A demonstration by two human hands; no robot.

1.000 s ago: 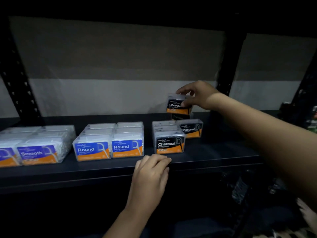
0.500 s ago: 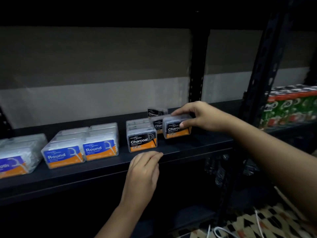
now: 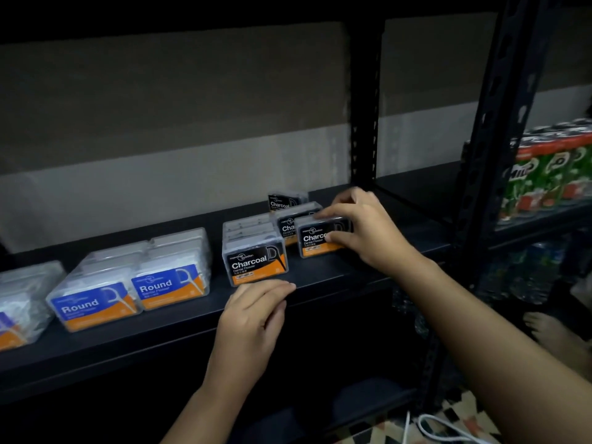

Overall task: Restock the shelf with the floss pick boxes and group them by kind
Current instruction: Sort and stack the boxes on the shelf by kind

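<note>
Pinching a clear plastic Charcoal floss pick box with a black and orange label [image 3: 315, 238], the right hand [image 3: 362, 225] has its fingers curled over the box's top and its thumb pressed on the label front, while the box sits on the dark metal shelf [image 3: 320, 283] at the right end of the row. Just behind it, farther in, a second black-labelled Charcoal box [image 3: 290, 224] stands touching it, and a third Charcoal box [image 3: 282, 200] stands farther back near the wall. To the left, a front-facing Charcoal box [image 3: 256, 262] heads a line of clear boxes running toward the back. The left hand [image 3: 253, 318] rests on the near edge of the shelf just below that box, fingers together, bent at the knuckles and holding nothing. Farther left sit two lines of clear boxes with blue and orange Round labels [image 3: 131, 296], side by side and touching, and at the far left edge more clear boxes with blue labels [image 3: 19, 302], partly cut off. On the right, beyond a black perforated upright post [image 3: 487, 174], green Milo drink cartons [image 3: 551, 174] stand on a neighbouring shelf.
</note>
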